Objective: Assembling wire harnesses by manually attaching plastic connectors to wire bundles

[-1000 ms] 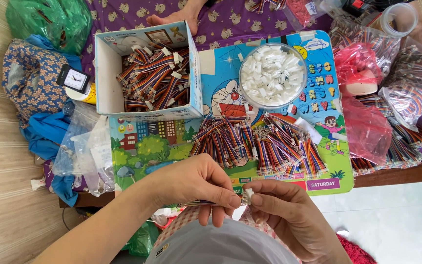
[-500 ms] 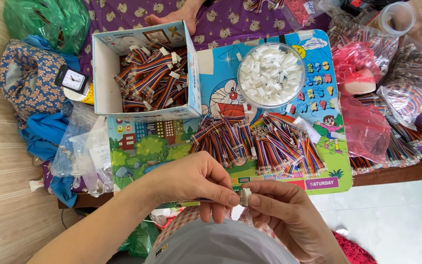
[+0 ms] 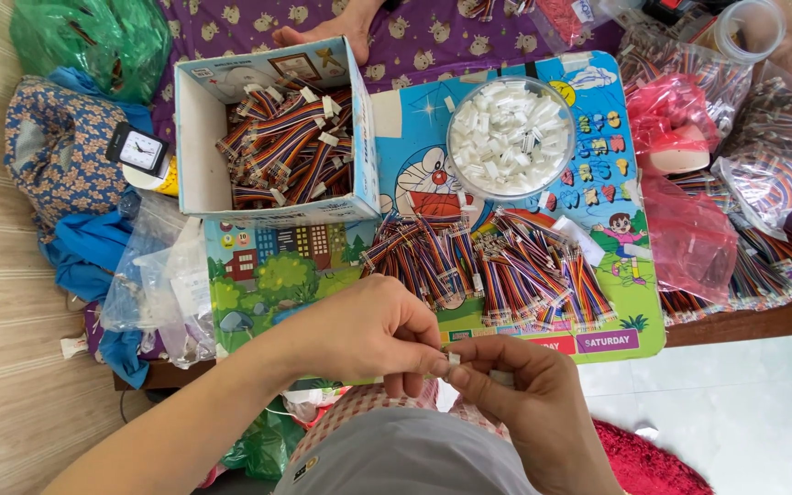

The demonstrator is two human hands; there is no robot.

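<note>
My left hand (image 3: 368,335) and my right hand (image 3: 524,403) meet close to my body, below the colourful cartoon board (image 3: 414,170). Between their fingertips they pinch a small white connector (image 3: 454,359), mostly hidden by the fingers. A thin cable seems to run under my left hand, but I cannot tell for sure. Just beyond my hands lie piles of multicoloured ribbon cables (image 3: 497,266) on the board. A clear round bowl of white connectors (image 3: 509,137) stands farther back.
A cardboard box (image 3: 196,147) with several finished cables stands at the back left. Clear plastic bags (image 3: 158,284) lie left of it, next to a small black clock (image 3: 137,149). Pink and clear bags of cables (image 3: 689,229) crowd the right. Another person's foot (image 3: 323,27) rests at the top.
My fingers have closed tighter around the white connector, which shows less than before. The hands stay in the same place.
</note>
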